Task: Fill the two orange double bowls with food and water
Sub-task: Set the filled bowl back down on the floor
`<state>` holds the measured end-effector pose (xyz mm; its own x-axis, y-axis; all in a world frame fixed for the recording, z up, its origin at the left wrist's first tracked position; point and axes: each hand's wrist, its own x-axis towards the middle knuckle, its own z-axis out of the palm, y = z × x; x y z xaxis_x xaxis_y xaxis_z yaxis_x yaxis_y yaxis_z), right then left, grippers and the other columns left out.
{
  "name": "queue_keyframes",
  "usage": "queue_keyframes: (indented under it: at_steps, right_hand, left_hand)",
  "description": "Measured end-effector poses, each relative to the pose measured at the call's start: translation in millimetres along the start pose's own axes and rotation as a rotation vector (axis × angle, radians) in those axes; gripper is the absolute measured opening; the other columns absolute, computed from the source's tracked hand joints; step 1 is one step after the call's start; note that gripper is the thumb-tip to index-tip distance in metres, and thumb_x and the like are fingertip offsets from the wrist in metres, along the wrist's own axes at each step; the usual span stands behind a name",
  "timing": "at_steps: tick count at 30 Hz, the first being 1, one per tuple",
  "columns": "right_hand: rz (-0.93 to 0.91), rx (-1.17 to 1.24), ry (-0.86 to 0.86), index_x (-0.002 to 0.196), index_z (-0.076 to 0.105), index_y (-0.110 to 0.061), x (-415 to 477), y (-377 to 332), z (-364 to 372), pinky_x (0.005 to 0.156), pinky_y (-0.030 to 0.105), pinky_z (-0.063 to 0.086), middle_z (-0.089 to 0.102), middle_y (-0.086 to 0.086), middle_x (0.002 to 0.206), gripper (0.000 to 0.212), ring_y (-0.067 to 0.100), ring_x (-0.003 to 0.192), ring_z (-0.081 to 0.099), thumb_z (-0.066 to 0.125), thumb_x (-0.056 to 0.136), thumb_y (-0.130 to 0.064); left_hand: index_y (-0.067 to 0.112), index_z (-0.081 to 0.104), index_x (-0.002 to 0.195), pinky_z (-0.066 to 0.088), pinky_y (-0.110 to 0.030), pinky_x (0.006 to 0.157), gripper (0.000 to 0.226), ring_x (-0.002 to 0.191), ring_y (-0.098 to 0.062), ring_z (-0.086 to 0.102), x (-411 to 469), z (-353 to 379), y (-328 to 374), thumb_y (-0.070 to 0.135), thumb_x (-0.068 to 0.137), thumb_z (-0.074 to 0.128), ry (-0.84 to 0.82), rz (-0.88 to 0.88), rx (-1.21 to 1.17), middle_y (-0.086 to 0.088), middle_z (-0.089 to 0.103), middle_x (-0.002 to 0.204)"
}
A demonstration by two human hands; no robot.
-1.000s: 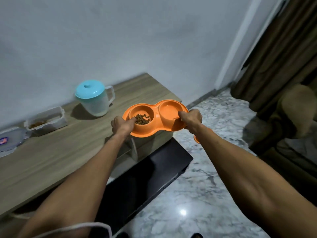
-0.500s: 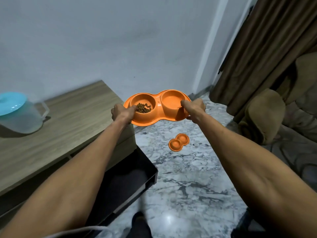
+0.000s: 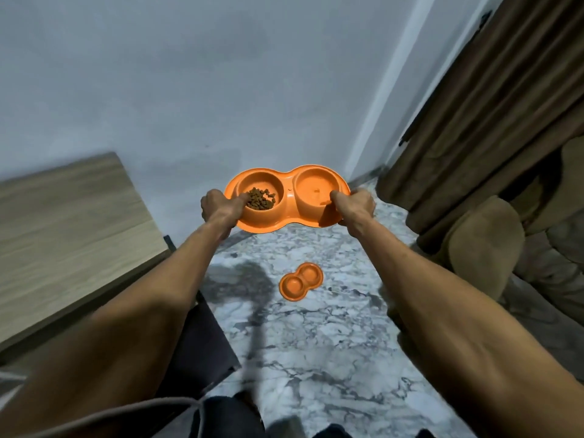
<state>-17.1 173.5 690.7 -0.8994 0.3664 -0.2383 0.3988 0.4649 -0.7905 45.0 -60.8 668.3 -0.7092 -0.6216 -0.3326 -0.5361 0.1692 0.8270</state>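
I hold an orange double bowl (image 3: pixel 289 197) in the air above the floor, away from the table. Its left cup holds brown kibble (image 3: pixel 259 199); whether water fills the right cup I cannot tell. My left hand (image 3: pixel 218 206) grips the left rim, thumb inside the kibble cup. My right hand (image 3: pixel 353 205) grips the right rim. A second orange double bowl (image 3: pixel 301 281) lies on the marble floor below, between my arms; its contents are too small to make out.
The wooden table (image 3: pixel 63 222) is at the left, a dark panel (image 3: pixel 202 343) beneath its edge. Brown curtains (image 3: pixel 480 105) and a tan upholstered seat (image 3: pixel 486 248) stand at the right. A white wall is ahead. Marble floor (image 3: pixel 316 343) spreads below.
I have turned right and carried the bowl off the table out over the floor. The jug and containers have left the view; the floor bowl is now fully visible.
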Motion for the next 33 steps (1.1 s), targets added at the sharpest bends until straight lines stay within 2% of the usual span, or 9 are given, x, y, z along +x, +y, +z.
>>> queue_keyframes:
  at_steps: [4,8,11,14,18,22,26,31,33]
  right_hand:
    - [0.005,0.008,-0.056,0.101,0.061,-0.012,51.7,16.2,25.3,0.076,0.051,0.060,0.066,0.013,0.103,0.040,0.034,0.090,0.065,0.071,0.070,-0.036]
    - [0.010,-0.032,-0.145,0.111,0.060,-0.013,111.0,52.8,75.0,0.080,0.053,0.058,0.063,0.015,0.114,0.055,0.037,0.098,0.064,0.068,0.065,-0.042]
    - [0.017,-0.051,-0.236,0.125,0.057,-0.014,157.0,97.3,124.1,0.086,0.051,0.056,0.060,0.014,0.121,0.074,0.035,0.104,0.062,0.064,0.060,-0.048]
    - [0.019,-0.103,-0.312,0.128,0.055,-0.015,202.3,151.7,177.9,0.093,0.047,0.052,0.059,0.013,0.122,0.068,0.033,0.108,0.060,0.065,0.067,-0.043]
    - [0.023,-0.175,-0.353,0.132,0.054,-0.012,258.1,240.5,259.2,0.097,0.046,0.049,0.056,0.015,0.127,0.063,0.034,0.114,0.058,0.070,0.076,-0.038]
    - [0.007,-0.213,-0.425,0.131,0.057,-0.010,288.0,331.1,346.4,0.097,0.042,0.049,0.059,0.016,0.124,0.065,0.034,0.115,0.058,0.070,0.075,-0.040]
    - [0.026,-0.240,-0.491,0.130,0.056,-0.009,300.7,413.7,423.3,0.097,0.044,0.049,0.062,0.016,0.121,0.081,0.034,0.114,0.059,0.062,0.062,-0.051]
    - [0.033,-0.321,-0.539,0.132,0.054,-0.006,312.7,494.2,500.4,0.103,0.039,0.044,0.055,0.014,0.134,0.063,0.031,0.125,0.052,0.068,0.079,-0.036]
    - [0.016,-0.366,-0.550,0.128,0.056,-0.006,314.3,517.0,521.8,0.102,0.037,0.045,0.057,0.013,0.131,0.061,0.031,0.122,0.054,0.068,0.076,-0.037]
  left_hand:
    - [0.001,0.066,0.098,0.054,-0.036,0.061,0.052,0.091,-0.036,0.065,35.7,41.4,-12.1,0.045,0.072,0.074,0.019,-0.080,0.024,-0.016,0.065,0.108]
    - [0.001,0.069,0.091,0.058,-0.041,0.071,0.046,0.086,-0.035,0.068,74.1,88.8,-49.4,0.043,0.073,0.073,0.097,-0.145,0.038,-0.017,0.069,0.097]
    - [-0.004,0.069,0.083,0.050,-0.039,0.064,0.039,0.083,-0.035,0.067,102.3,129.0,-95.5,0.035,0.076,0.072,0.152,-0.163,0.077,-0.019,0.068,0.082]
    - [0.000,0.072,0.081,0.047,-0.036,0.063,0.040,0.084,-0.032,0.069,139.3,177.2,-153.0,0.039,0.074,0.070,0.184,-0.205,0.090,-0.019,0.071,0.082]
    - [0.003,0.062,0.080,0.037,-0.026,0.052,0.031,0.072,-0.023,0.060,190.3,243.1,-251.2,0.033,0.082,0.071,0.238,-0.301,0.094,-0.010,0.062,0.076]
    - [0.003,0.066,0.082,0.041,-0.029,0.062,0.035,0.075,-0.025,0.062,235.2,292.9,-358.7,0.037,0.078,0.072,0.315,-0.381,0.148,-0.013,0.064,0.080]
    - [0.008,0.066,0.079,0.049,-0.030,0.068,0.034,0.084,-0.027,0.064,273.6,325.8,-453.4,0.040,0.073,0.073,0.358,-0.465,0.158,-0.015,0.068,0.092]
    - [0.013,0.056,0.059,0.057,-0.032,0.072,0.036,0.082,-0.030,0.068,307.9,356.9,-554.6,0.041,0.068,0.075,0.405,-0.534,0.133,-0.019,0.071,0.088]
    - [0.009,0.061,0.063,0.061,-0.042,0.073,0.036,0.082,-0.031,0.070,316.4,367.7,-583.9,0.041,0.066,0.077,0.408,-0.563,0.128,-0.019,0.071,0.084]
